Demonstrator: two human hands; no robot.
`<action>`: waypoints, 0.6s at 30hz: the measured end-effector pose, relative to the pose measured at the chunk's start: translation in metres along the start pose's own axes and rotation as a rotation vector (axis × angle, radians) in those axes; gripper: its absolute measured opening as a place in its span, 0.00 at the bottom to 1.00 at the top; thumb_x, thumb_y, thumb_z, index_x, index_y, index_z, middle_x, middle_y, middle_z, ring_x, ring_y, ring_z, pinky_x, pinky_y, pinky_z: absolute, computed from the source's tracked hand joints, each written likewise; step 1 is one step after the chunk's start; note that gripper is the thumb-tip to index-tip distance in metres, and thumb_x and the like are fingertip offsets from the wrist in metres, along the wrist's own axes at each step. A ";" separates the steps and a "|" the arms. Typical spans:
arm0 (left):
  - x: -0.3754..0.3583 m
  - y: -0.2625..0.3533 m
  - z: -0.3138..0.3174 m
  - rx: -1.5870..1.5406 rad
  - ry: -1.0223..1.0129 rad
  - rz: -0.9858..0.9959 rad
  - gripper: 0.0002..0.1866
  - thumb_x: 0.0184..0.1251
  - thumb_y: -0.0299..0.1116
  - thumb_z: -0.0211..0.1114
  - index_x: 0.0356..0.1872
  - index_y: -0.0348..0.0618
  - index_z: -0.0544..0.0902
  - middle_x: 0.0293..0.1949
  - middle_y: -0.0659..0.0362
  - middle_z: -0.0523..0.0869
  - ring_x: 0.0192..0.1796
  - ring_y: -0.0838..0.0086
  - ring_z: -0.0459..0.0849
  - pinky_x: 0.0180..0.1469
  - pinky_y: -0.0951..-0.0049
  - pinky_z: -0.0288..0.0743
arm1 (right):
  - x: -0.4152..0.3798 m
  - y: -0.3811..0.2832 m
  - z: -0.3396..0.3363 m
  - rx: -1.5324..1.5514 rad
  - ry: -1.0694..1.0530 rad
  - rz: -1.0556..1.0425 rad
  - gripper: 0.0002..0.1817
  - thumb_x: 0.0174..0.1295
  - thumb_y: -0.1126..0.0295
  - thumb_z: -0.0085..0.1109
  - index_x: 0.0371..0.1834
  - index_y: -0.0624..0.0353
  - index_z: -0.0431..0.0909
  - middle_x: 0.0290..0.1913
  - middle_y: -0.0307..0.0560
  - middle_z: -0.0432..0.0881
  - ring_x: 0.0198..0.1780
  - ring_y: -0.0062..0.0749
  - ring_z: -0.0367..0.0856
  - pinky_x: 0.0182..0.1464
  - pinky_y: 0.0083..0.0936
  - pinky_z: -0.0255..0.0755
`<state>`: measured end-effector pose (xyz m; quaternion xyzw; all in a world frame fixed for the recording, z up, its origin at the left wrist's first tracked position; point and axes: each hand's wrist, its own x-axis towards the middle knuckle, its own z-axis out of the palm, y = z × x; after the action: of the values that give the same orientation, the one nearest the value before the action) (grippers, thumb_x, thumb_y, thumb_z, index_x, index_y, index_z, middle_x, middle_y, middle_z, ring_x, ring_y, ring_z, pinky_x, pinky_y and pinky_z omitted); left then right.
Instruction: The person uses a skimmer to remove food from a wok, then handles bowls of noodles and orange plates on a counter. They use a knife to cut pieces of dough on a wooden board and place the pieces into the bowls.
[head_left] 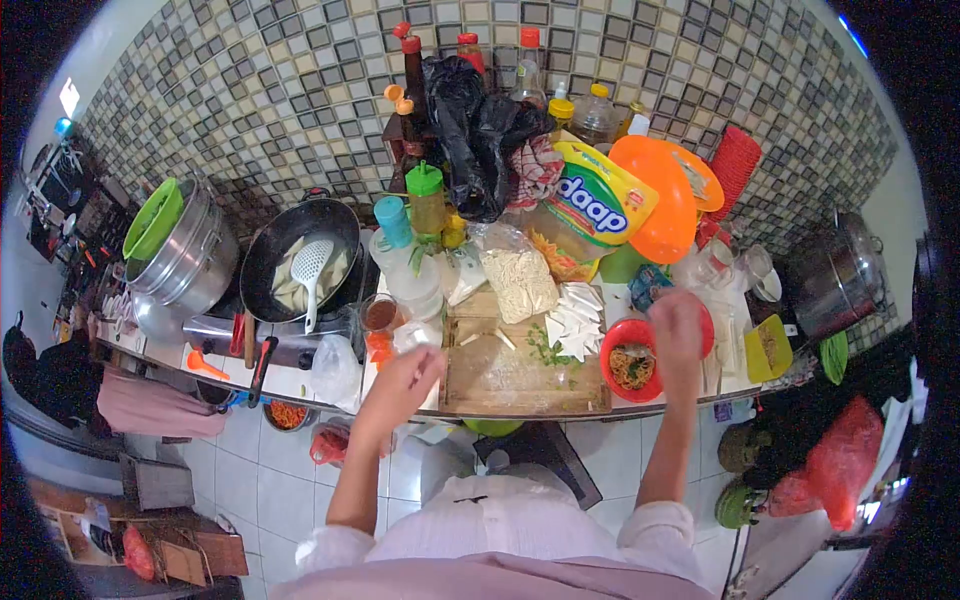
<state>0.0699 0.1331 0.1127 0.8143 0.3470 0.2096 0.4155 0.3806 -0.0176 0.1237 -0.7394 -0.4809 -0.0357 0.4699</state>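
My left hand (408, 384) hovers at the left edge of the wooden board (500, 385), its fingers curled together; whether it holds anything is too small to tell. My right hand (677, 322) is over the right side of a red bowl (610, 385) with noodle filling (631, 367), smeared by motion. On the board lie thin pale strips (503, 340), chopped green leaves (545, 345) and a stack of white wrapper pieces (576, 322). A bag of dry noodles (519, 282) rests at the board's back.
A black pan (262, 265) with pale pieces and a white slotted spoon (312, 262) stands on the stove at left. Bottles, a black plastic bag (480, 150) and an orange plate (655, 220) line the back. A steel pot (830, 285) is at right.
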 end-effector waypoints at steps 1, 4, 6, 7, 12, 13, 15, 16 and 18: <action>0.016 0.000 0.001 0.119 0.044 0.095 0.09 0.60 0.34 0.53 0.34 0.39 0.75 0.26 0.55 0.77 0.28 0.68 0.76 0.31 0.73 0.69 | -0.013 -0.006 0.007 -0.050 -0.100 -0.129 0.08 0.55 0.73 0.48 0.37 0.62 0.69 0.37 0.51 0.69 0.43 0.39 0.68 0.43 0.28 0.64; 0.067 -0.006 0.015 0.717 0.173 0.314 0.08 0.54 0.30 0.54 0.35 0.41 0.76 0.33 0.55 0.76 0.38 0.63 0.74 0.38 0.68 0.69 | -0.057 -0.010 0.031 0.149 -0.317 -0.068 0.07 0.53 0.73 0.51 0.34 0.61 0.69 0.37 0.46 0.68 0.41 0.30 0.70 0.43 0.21 0.65; 0.108 -0.025 0.022 1.004 0.166 0.460 0.10 0.48 0.29 0.54 0.34 0.46 0.77 0.36 0.58 0.75 0.45 0.66 0.71 0.43 0.67 0.66 | -0.082 -0.015 0.039 0.243 -0.426 0.088 0.08 0.53 0.73 0.52 0.36 0.61 0.70 0.37 0.46 0.68 0.41 0.30 0.70 0.40 0.21 0.66; 0.123 -0.033 0.023 1.004 0.161 0.462 0.10 0.48 0.29 0.54 0.34 0.46 0.77 0.36 0.58 0.75 0.45 0.66 0.71 0.43 0.67 0.66 | -0.094 -0.015 0.044 0.202 -0.452 0.078 0.09 0.53 0.73 0.52 0.38 0.60 0.70 0.38 0.47 0.68 0.40 0.29 0.71 0.38 0.22 0.68; 0.168 -0.049 0.016 1.357 -0.134 0.597 0.10 0.46 0.30 0.57 0.33 0.52 0.80 0.37 0.64 0.76 0.46 0.72 0.71 0.46 0.68 0.60 | -0.132 -0.025 0.048 0.289 -0.592 0.268 0.14 0.53 0.68 0.53 0.41 0.61 0.68 0.41 0.52 0.68 0.39 0.38 0.74 0.41 0.28 0.69; 0.174 -0.056 0.019 1.356 -0.138 0.608 0.10 0.46 0.30 0.57 0.33 0.52 0.80 0.37 0.64 0.76 0.46 0.72 0.71 0.46 0.68 0.60 | -0.139 -0.021 0.051 0.320 -0.567 0.311 0.14 0.53 0.69 0.53 0.42 0.61 0.68 0.41 0.52 0.68 0.37 0.38 0.74 0.40 0.27 0.69; 0.185 -0.071 0.026 1.447 -0.163 0.672 0.10 0.48 0.31 0.56 0.33 0.52 0.80 0.36 0.64 0.78 0.47 0.73 0.71 0.46 0.67 0.60 | -0.148 -0.018 0.052 0.382 -0.531 0.374 0.14 0.53 0.70 0.53 0.43 0.62 0.67 0.41 0.53 0.68 0.36 0.38 0.74 0.38 0.26 0.70; 0.190 -0.076 0.029 1.449 -0.165 0.678 0.10 0.48 0.31 0.56 0.33 0.52 0.80 0.36 0.64 0.78 0.47 0.73 0.71 0.46 0.67 0.60 | -0.150 -0.017 0.051 0.384 -0.526 0.376 0.14 0.53 0.70 0.53 0.43 0.62 0.67 0.41 0.53 0.68 0.36 0.38 0.74 0.38 0.26 0.70; 0.198 -0.086 0.036 1.526 -0.221 0.642 0.10 0.50 0.33 0.55 0.33 0.53 0.80 0.36 0.66 0.79 0.48 0.74 0.71 0.47 0.66 0.60 | -0.153 -0.014 0.047 0.316 -0.548 0.363 0.15 0.54 0.70 0.53 0.44 0.62 0.67 0.41 0.53 0.68 0.36 0.38 0.74 0.38 0.27 0.71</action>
<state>0.1916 0.2963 0.0319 0.9474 0.1020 -0.0559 -0.2981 0.2690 -0.0858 0.0294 -0.7131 -0.4497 0.3223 0.4306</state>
